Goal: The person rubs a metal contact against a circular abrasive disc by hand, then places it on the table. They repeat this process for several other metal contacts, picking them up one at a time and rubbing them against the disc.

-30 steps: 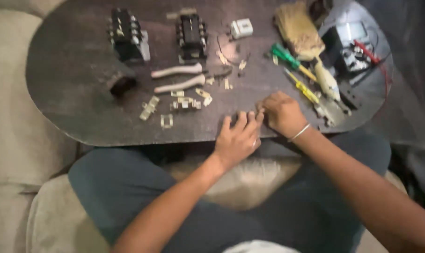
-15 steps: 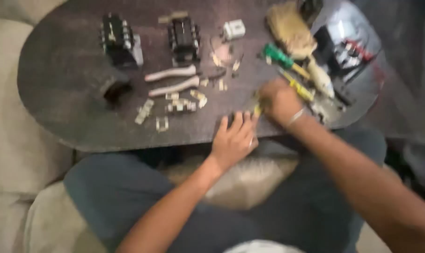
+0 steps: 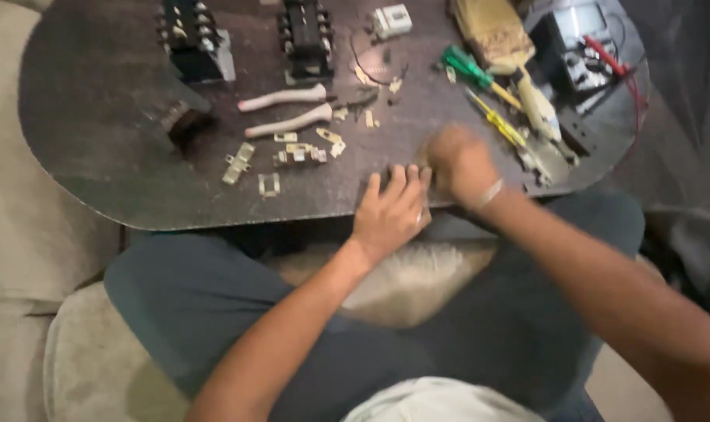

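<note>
My left hand [image 3: 390, 211] lies flat on the near edge of the dark oval table [image 3: 97, 117], fingers spread, with nothing seen in it. My right hand [image 3: 458, 160] is blurred and curled just to its right, a bangle on the wrist, close to the yellow screwdriver [image 3: 496, 121]. The blur hides whether it grips anything. Small brass metal pieces [image 3: 292, 152] lie scattered left of the hands. Pliers with pale handles [image 3: 285, 109] rest behind them.
Two black electrical blocks [image 3: 195, 39] [image 3: 304, 35] stand at the table's back. A green screwdriver [image 3: 468, 66], a pale-handled tool [image 3: 535, 101], a tan cloth [image 3: 492, 31], a small white block [image 3: 392, 19] and a meter with red leads [image 3: 582, 55] crowd the right side. My legs are below the table.
My right hand has moved up and away from my left hand toward the screwdrivers. The left hand stays at the table's near edge. The view has shifted.
</note>
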